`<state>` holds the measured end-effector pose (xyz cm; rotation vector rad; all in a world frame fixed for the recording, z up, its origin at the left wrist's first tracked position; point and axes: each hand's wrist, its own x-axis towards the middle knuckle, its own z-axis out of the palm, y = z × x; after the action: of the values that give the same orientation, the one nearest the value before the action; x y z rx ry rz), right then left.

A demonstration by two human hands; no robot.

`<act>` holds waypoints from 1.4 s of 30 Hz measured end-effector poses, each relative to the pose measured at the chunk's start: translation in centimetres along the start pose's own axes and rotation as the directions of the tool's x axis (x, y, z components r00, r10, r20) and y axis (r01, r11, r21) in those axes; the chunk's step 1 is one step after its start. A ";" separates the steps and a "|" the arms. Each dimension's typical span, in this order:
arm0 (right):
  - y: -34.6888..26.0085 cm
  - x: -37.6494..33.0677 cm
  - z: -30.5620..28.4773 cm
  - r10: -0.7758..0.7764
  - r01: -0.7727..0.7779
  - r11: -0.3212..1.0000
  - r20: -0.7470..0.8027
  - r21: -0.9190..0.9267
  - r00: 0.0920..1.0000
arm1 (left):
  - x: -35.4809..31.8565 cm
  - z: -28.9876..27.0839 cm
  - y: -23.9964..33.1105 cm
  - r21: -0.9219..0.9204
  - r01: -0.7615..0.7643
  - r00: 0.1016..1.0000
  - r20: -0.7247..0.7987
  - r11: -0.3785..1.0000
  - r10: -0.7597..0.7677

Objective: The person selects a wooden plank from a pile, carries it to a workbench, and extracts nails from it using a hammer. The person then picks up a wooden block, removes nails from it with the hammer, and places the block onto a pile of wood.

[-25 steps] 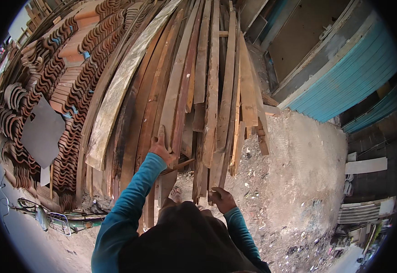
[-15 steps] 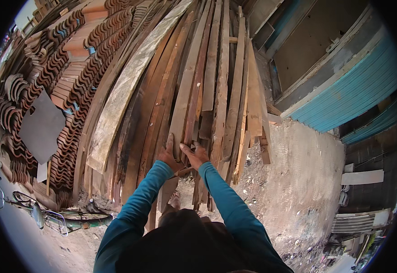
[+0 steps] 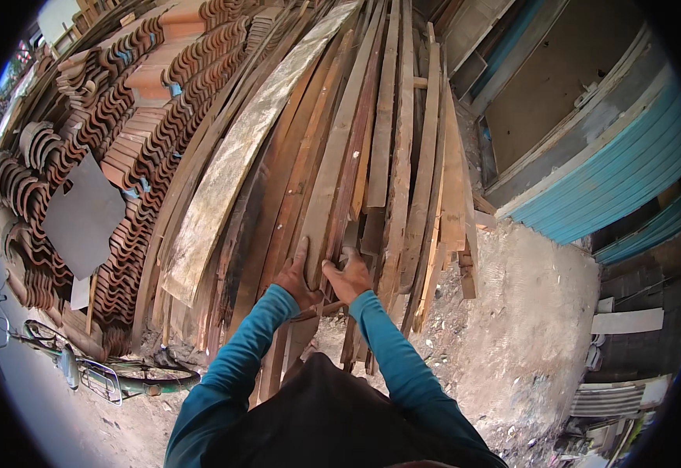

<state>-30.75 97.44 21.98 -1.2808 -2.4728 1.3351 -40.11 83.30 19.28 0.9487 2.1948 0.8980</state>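
A pile of long, weathered planks stretches away in front of me. My left hand (image 3: 300, 284) is closed around the near end of a grey-brown plank (image 3: 336, 183), with one digit stretched along its side. Close beside it, my right hand (image 3: 349, 275) grips the end of a narrow reddish-brown plank (image 3: 353, 171), its thumb pointing toward the left hand. Some of the fingers are hidden under the wood. Left of both hands lies a broad, pale, worn board (image 3: 231, 156); more brown planks (image 3: 406, 195) lie to the right.
Stacked clay roof tiles (image 3: 192, 86) fill the left, with a grey sheet (image 3: 83, 214) against them. A bicycle (image 3: 114, 378) lies at the lower left. Blue corrugated panels (image 3: 613, 179) stand at the right, beyond a strip of pale ground (image 3: 520, 312).
The whole view has shifted, so the planks and tiles appear slightly farther right and lower. Both hands stay at the plank ends, with the right fingers somewhat more curled.
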 end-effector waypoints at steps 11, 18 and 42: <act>-1.4 2.9 -1.1 -0.096 0.106 0.992 0.145 -0.064 0.985 | 2.4 0.2 -0.9 -0.117 -0.046 0.999 -0.007 0.992 0.045; 1.5 5.8 1.1 -0.093 0.133 0.979 0.239 -0.156 0.966 | 3.4 1.2 -3.5 -0.128 0.018 0.999 0.032 0.992 -0.014; -12.8 -2.6 -13.8 -0.311 0.031 0.213 0.037 0.977 0.950 | -2.1 -9.6 17.7 -0.562 -0.645 0.749 -0.601 0.519 0.280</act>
<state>-31.70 101.29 40.60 -0.4539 -1.0948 2.3920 -38.81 87.53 39.03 0.9749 1.5360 2.2817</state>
